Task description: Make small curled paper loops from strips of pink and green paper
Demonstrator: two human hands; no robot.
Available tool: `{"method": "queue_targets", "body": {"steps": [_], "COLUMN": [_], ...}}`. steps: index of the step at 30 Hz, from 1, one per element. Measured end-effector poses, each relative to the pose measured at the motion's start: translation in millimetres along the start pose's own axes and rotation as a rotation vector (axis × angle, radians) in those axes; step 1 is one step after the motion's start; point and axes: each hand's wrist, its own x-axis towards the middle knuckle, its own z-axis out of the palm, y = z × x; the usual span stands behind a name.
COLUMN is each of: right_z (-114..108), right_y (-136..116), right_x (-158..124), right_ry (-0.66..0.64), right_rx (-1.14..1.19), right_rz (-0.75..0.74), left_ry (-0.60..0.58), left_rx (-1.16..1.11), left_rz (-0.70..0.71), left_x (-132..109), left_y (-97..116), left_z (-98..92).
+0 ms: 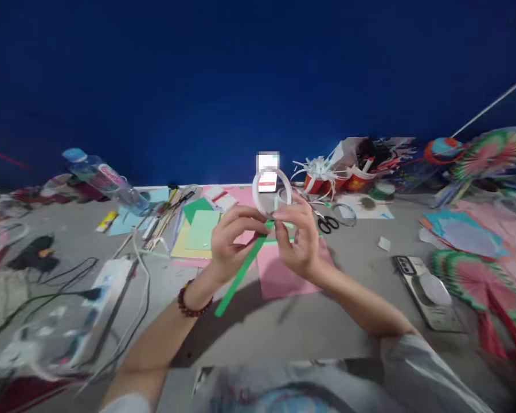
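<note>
A white ring (pixel 255 198) stands upright at the middle of the view, a pale see-through gap inside it. At its lower edge, my left hand (pixel 234 232) pinches the upper part of a green paper strip (pixel 239 271), whose free end slants down to the left. My right hand (pixel 298 238) is closed at the bottom right of the ring, its fingertips gripping the ring's lower edge close to the strip's upper end. Where strip and ring meet is partly covered by fingertips. Pink paper (pixel 279 278) lies on the table beneath both hands.
Green and yellow sheets (pixel 202 229) lie left of my hands. Black-handled scissors (pixel 328 224) and a tape roll (pixel 344 214) lie right. A phone (pixel 430 295) is farther right. A water bottle (pixel 107 180) leans at the back left, near a power strip (pixel 103 304) with cables.
</note>
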Motion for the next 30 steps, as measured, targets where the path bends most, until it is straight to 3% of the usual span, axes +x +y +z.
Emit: {"method": "queue_targets", "body": {"steps": [7, 13, 21, 30], "right_z": [1, 2, 3, 3], "right_y": [4, 0, -1, 1], "right_x": [-4, -6, -7, -4], "right_ry": [0.046, 0.057, 0.068, 0.062], "right_rx": [0.106, 0.25, 0.283, 0.237], "right_rz": [-0.045, -0.007, 0.05, 0.001], "left_ry": [0.063, 0.045, 0.046, 0.118], "left_rx": [0.126, 0.208, 0.251, 0.253], "left_rz": [0.21, 0.277, 0.282, 0.221], "left_x": [-7, -7, -6, -6], "left_y": [12, 17, 19, 13], "left_z": [4.7, 2.7, 3.4, 6.1]}}
